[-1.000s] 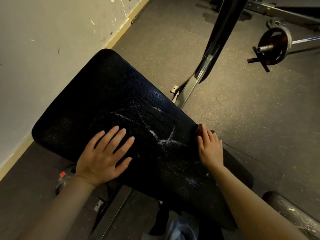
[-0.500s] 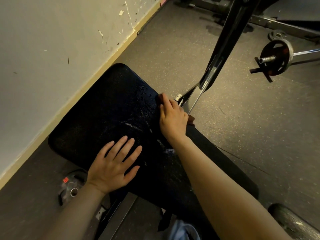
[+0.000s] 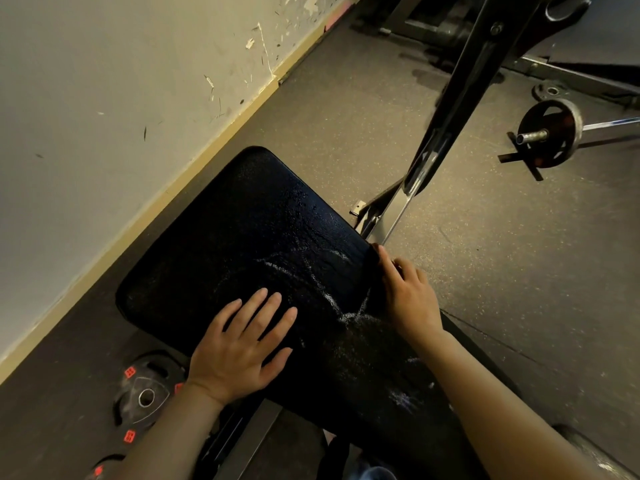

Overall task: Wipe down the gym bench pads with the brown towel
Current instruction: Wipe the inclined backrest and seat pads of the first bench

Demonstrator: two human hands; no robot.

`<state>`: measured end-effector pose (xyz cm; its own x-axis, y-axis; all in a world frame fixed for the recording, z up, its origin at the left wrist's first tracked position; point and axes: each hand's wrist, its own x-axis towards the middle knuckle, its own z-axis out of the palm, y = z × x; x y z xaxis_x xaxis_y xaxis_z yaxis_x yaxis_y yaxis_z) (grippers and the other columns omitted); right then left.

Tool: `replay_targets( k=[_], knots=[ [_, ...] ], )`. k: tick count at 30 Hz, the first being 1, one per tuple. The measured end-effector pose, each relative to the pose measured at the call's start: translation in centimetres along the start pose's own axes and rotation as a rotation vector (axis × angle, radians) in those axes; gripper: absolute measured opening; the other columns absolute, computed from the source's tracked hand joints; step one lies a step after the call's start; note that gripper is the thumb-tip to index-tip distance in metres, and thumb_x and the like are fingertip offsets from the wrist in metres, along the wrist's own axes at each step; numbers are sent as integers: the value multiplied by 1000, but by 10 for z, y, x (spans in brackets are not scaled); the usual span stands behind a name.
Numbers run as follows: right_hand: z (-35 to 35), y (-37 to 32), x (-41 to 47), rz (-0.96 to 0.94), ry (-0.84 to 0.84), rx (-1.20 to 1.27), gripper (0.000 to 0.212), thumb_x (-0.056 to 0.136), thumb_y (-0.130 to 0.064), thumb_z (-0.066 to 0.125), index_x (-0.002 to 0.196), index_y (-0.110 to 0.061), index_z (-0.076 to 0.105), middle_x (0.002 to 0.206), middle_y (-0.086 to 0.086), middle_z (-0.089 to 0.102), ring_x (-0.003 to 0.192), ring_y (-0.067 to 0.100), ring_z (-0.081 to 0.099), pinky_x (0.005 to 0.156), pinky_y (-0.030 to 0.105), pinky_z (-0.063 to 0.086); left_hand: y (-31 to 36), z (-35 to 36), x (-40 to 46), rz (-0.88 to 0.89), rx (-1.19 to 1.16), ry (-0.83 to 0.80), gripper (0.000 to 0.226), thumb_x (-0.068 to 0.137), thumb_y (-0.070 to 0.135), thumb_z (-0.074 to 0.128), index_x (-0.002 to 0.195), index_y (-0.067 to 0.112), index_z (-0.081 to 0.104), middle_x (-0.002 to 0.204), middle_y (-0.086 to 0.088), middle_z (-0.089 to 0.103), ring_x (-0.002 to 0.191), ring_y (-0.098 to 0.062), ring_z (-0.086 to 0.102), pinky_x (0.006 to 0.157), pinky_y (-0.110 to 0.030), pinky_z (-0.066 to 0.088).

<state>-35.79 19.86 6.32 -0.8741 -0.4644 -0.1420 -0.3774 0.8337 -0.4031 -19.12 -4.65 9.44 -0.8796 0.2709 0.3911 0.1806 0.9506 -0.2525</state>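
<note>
A left hand (image 3: 242, 348) lies flat, fingers spread, on the black bench pad (image 3: 242, 244) near its near edge. The right hand (image 3: 408, 296) curls over the pad's right edge, pressing a dark towel (image 3: 373, 258), barely visible.

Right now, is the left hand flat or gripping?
Flat: the left hand lies on the bench pad, fingers straight and spread, holding nothing.

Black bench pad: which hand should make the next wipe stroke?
Right. The right hand sits on the black bench pad's right edge, apparently holding the dark towel; the left hand rests flat, bracing.
</note>
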Motion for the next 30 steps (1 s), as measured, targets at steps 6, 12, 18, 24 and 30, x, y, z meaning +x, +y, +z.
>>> replay_targets(
  k=[6,12,18,24,30],
  knots=[
    [-5,-32,20,29,70,-57,60,100,-19,52,155,-14,28,123,13,48,104,30,48,70,37,46,1,0,-1,20,-2,25,51,96,48,43,139,21,48,143,-8,46,130,-26,46,101,-41,38],
    [-25,-86,54,-13,245,179,31,103,-17,47,130,-6,58,105,14,52,84,27,52,68,30,36,1,2,-1,13,-10,35,49,99,48,39,139,22,48,143,-8,46,130,-25,46,101,-40,38],
    [-56,-137,92,-24,144,333,36,106,-26,40,122,-4,62,111,13,52,98,26,52,79,26,32,1,0,-2,3,2,17,50,100,48,36,141,22,47,144,-9,45,131,-26,46,102,-40,37],
    [-61,-93,71,-149,-42,260,47,99,-12,52,145,-14,47,127,11,47,116,26,47,90,16,30,2,2,-2,-17,-1,13,49,101,48,33,140,22,47,144,-7,45,130,-25,45,102,-40,36],
    [-23,-84,54,-76,13,171,51,106,-35,32,155,-22,28,155,5,36,141,32,31,115,48,25,2,0,-1,-57,32,-28,50,99,47,40,142,22,45,145,-8,44,132,-25,44,105,-42,34]
  ],
)
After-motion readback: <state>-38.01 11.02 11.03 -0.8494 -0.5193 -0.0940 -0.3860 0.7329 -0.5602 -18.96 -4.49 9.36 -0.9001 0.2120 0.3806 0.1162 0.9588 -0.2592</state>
